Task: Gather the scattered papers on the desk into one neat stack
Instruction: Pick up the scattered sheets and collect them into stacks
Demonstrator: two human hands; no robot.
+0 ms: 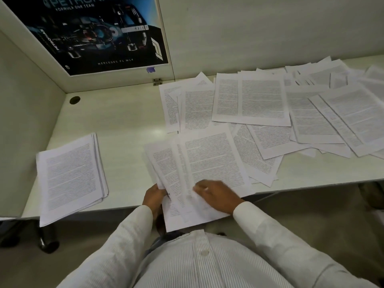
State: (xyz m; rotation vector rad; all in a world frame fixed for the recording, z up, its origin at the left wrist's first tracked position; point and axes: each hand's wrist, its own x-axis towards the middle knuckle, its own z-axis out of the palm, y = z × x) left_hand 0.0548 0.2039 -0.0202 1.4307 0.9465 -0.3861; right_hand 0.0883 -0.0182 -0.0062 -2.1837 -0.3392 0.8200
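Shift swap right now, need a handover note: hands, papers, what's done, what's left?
Left hand grips the left edge of a fanned bundle of white printed sheets that hangs over the near edge of the pale desk.
Right hand rests on top of that bundle; too blurred to tell if it pinches a sheet.
Done: a roughly squared pile of white printed sheets lies at the desk's left.
Left: many loose white printed pages overlap across the right half. Probably square the bundle, add it to the pile, then collect the rest.
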